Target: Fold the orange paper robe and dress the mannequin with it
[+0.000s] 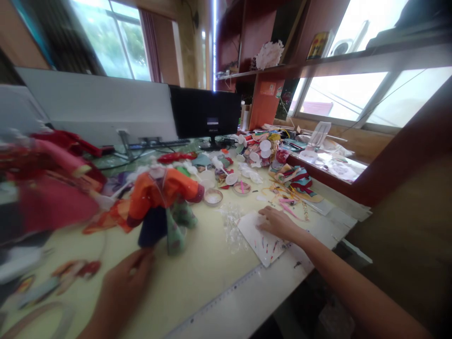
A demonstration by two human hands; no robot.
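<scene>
My left hand (125, 282), blurred, is closed at the lower end of a small doll-sized costume (155, 188). This costume has an orange jacket with dark red cuffs, and dark blue and patterned green cloth hanging below. My fingers meet the blue cloth. My right hand (280, 223) lies over the upper part of a white card (259, 242), its fingers bent and close together; whatever is between the fingertips is hidden. Small dark and reddish strips dot the card. Crumpled clear plastic (233, 228) lies left of the card.
Two small round dishes (213, 197) stand beyond the card. Red and pink costumes (52, 183) fill the left side. A monitor (208, 113) stands at the back. Striped cloth (296, 179) and trimmings lie at right; a long ruler (226, 289) runs along the front edge.
</scene>
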